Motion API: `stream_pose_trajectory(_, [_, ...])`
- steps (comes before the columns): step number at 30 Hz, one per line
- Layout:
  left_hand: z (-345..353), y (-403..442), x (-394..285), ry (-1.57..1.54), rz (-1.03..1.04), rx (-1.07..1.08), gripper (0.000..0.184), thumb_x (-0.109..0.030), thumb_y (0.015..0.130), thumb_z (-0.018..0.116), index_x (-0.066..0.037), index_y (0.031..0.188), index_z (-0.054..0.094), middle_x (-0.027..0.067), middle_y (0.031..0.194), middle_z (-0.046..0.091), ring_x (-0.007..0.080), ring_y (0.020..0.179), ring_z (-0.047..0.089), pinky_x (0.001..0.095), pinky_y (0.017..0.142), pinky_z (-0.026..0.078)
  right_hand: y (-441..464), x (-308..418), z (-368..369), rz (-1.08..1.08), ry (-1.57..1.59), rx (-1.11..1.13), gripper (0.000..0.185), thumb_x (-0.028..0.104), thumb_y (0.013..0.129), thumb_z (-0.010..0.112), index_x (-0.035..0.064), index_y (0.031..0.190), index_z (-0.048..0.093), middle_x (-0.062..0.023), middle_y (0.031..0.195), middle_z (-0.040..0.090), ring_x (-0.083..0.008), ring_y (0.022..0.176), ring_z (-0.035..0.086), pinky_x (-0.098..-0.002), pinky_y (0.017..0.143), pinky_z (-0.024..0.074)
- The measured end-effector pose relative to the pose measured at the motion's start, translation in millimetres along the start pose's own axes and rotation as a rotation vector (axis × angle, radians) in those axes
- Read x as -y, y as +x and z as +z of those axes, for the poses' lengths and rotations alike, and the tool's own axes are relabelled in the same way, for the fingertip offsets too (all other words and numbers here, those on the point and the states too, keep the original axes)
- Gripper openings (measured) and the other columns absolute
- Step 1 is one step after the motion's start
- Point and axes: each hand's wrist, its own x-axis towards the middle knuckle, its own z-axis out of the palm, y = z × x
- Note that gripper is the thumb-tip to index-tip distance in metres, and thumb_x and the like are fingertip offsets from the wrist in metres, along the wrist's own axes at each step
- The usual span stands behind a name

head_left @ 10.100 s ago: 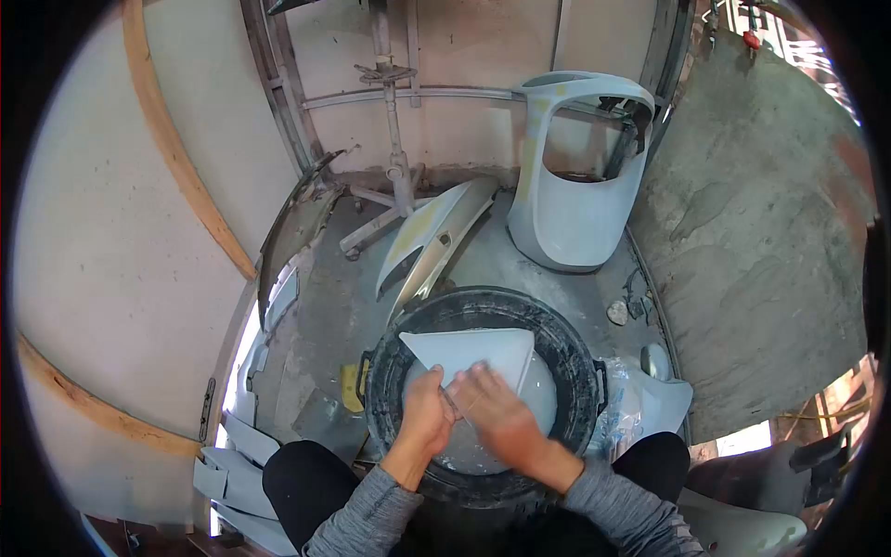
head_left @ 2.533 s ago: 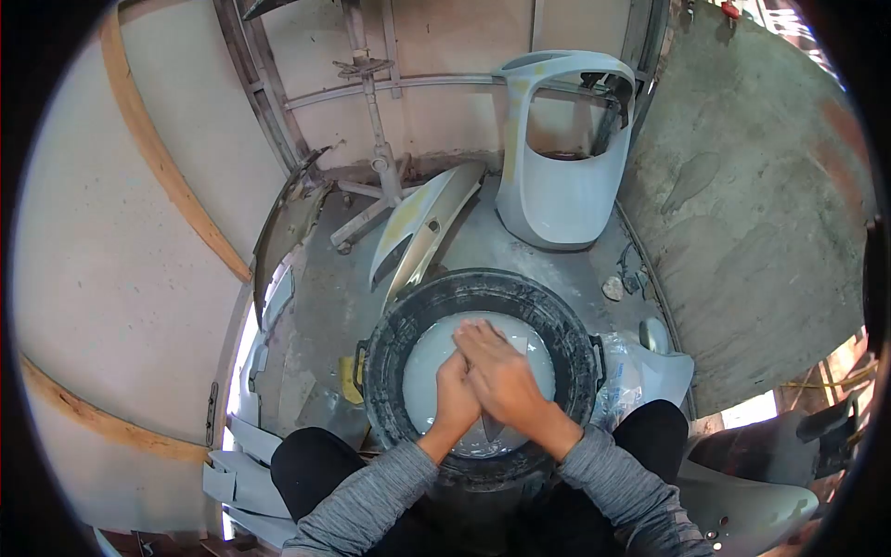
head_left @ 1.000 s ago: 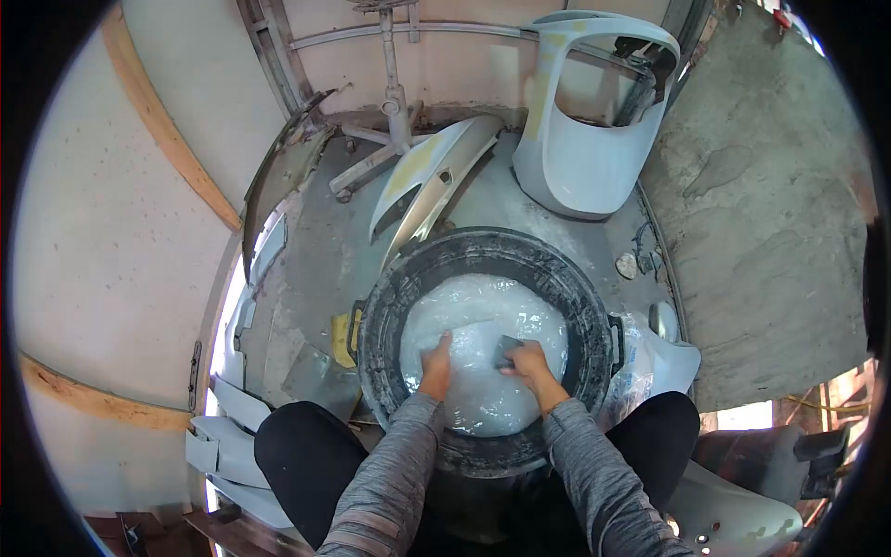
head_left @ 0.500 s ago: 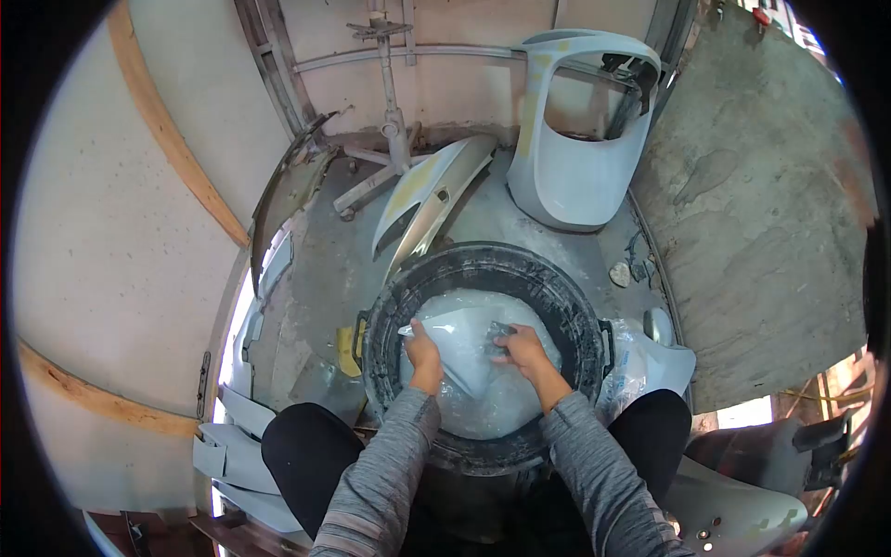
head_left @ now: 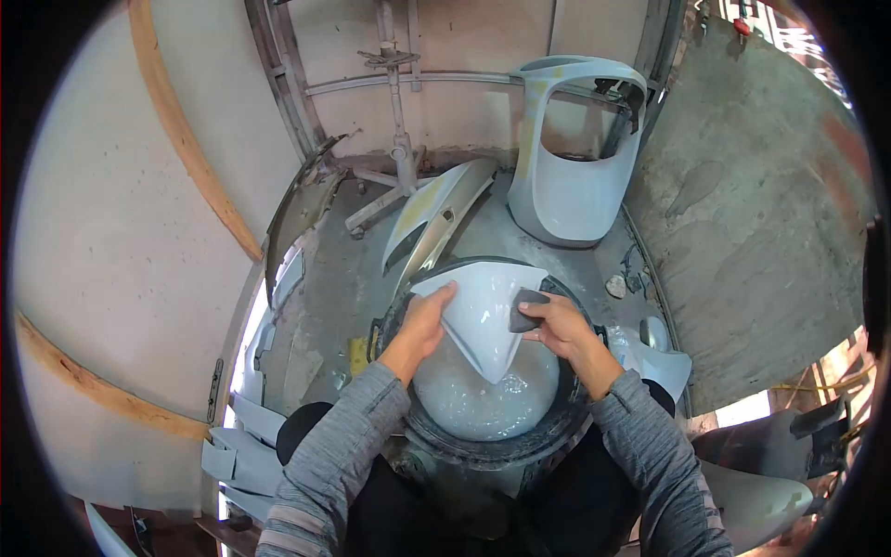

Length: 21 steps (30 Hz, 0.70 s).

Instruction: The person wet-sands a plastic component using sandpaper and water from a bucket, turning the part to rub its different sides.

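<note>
A pale, glossy body panel (head_left: 483,306), wide at the top and tapering to a point, is held above a black tub (head_left: 464,453) of cloudy water (head_left: 483,408). My left hand (head_left: 425,325) grips the panel's left edge, thumb on its face. Pinched in my right hand (head_left: 561,325) is a dark grey sheet of sandpaper (head_left: 528,310), which lies against the panel's right side. The fingers behind the panel are hidden.
A large pale fairing (head_left: 574,200) leans at the back wall. Beside it lies a long curved panel (head_left: 441,213), near a metal stand (head_left: 401,158). More pale panels (head_left: 246,455) are at the left, and a stone (head_left: 615,286) sits on the floor.
Both hands have raised the body panel out of the water toward me, so its whole face now shows. The right hand's sandpaper came up with it. The view has tilted slightly upward.
</note>
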Motion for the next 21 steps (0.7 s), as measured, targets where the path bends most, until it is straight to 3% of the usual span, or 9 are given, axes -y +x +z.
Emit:
stream_pose_trajectory(1, [5,-12,-9,0.023,-0.062,0.001,0.049,-0.017,0.095,0.069,-0.003,0.138,0.048,0.0141,0.130,0.061,0.0257,0.115,0.064,0.0481,0.096,0.052,-11,8,7,-0.015,0.033,0.005,0.036,0.003,0.094,0.064,-0.0017,0.129,0.056,-0.0125,0.119,0.066,-0.0272,0.106,0.068,-0.0495,0.095,0.0548])
stream_pose_trajectory(4, [31,-46,-23,0.200,-0.090,0.009,0.056,-0.012,0.094,0.070,-0.001,0.141,0.043,0.0133,0.132,0.060,0.0257,0.114,0.065,0.0451,0.098,0.055,-5,2,-1,-0.040,0.155,-0.012,0.038,0.002,0.095,0.062,-0.0026,0.132,0.052,-0.0142,0.123,0.064,-0.0281,0.109,0.067,-0.0488,0.095,0.0562])
stream_pose_trajectory(5, [21,-39,-13,0.150,-0.065,0.101,0.079,-0.007,0.086,0.077,-0.003,0.149,0.029,0.0141,0.136,0.055,0.0270,0.119,0.062,0.0465,0.095,0.057,-4,1,-3,-0.044,0.165,-0.043,0.041,0.001,0.096,0.062,-0.0025,0.134,0.050,-0.0149,0.127,0.062,-0.0286,0.111,0.066,-0.0481,0.095,0.0566])
stream_pose_trajectory(6, [23,-41,-11,0.151,-0.062,0.100,0.079,-0.007,0.086,0.077,-0.003,0.149,0.029,0.0141,0.136,0.055,0.0270,0.119,0.062,0.0465,0.095,0.057,-3,2,-3,-0.046,0.165,-0.040,0.041,0.001,0.096,0.062,-0.0025,0.134,0.050,-0.0149,0.127,0.062,-0.0286,0.111,0.066,-0.0481,0.095,0.0566])
stream_pose_trajectory(9, [48,-58,-17,0.350,-0.063,0.099,0.126,-0.003,0.075,0.085,-0.005,0.158,-0.010,0.0170,0.148,0.044,0.0272,0.131,0.052,0.0471,0.097,0.054,-2,0,-5,-0.069,0.237,-0.041,0.040,0.001,0.096,0.061,-0.0020,0.135,0.049,-0.0147,0.127,0.062,-0.0284,0.112,0.066,-0.0485,0.096,0.0559])
stream_pose_trajectory(12, [65,-62,-27,0.458,-0.018,0.106,0.138,-0.004,0.071,0.088,-0.005,0.157,-0.020,0.0193,0.150,0.040,0.0288,0.132,0.051,0.0464,0.099,0.053,0,0,-9,-0.077,0.281,-0.038,0.042,0.001,0.096,0.061,-0.0019,0.136,0.048,-0.0142,0.126,0.062,-0.0283,0.111,0.066,-0.0482,0.096,0.0559])
stream_pose_trajectory(16, [40,-27,23,0.604,0.363,0.125,0.147,-0.007,0.066,0.092,-0.004,0.155,-0.026,0.0215,0.151,0.040,0.0304,0.132,0.051,0.0424,0.093,0.056,1,-3,-13,-0.114,0.267,-0.058,0.041,0.001,0.096,0.062,-0.0026,0.135,0.048,-0.0137,0.122,0.063,-0.0268,0.109,0.067,-0.0474,0.092,0.0576])
stream_pose_trajectory(19, [43,-29,21,0.825,0.536,0.064,0.144,-0.009,0.064,0.094,0.002,0.155,-0.016,0.0213,0.146,0.044,0.0308,0.128,0.053,0.0382,0.095,0.055,0,-3,-14,-0.161,0.242,-0.046,0.039,0.002,0.096,0.063,-0.0030,0.132,0.049,-0.0136,0.119,0.064,-0.0258,0.106,0.068,-0.0464,0.089,0.0588])
stream_pose_trajectory(21, [48,-34,8,0.659,0.286,0.109,0.131,-0.014,0.065,0.094,0.004,0.154,-0.001,0.0208,0.142,0.047,0.0291,0.127,0.054,0.0391,0.098,0.053,-1,-2,-11,-0.195,0.231,-0.051,0.038,0.002,0.096,0.064,-0.0031,0.131,0.050,-0.0137,0.118,0.065,-0.0254,0.104,0.068,-0.0459,0.088,0.0592])
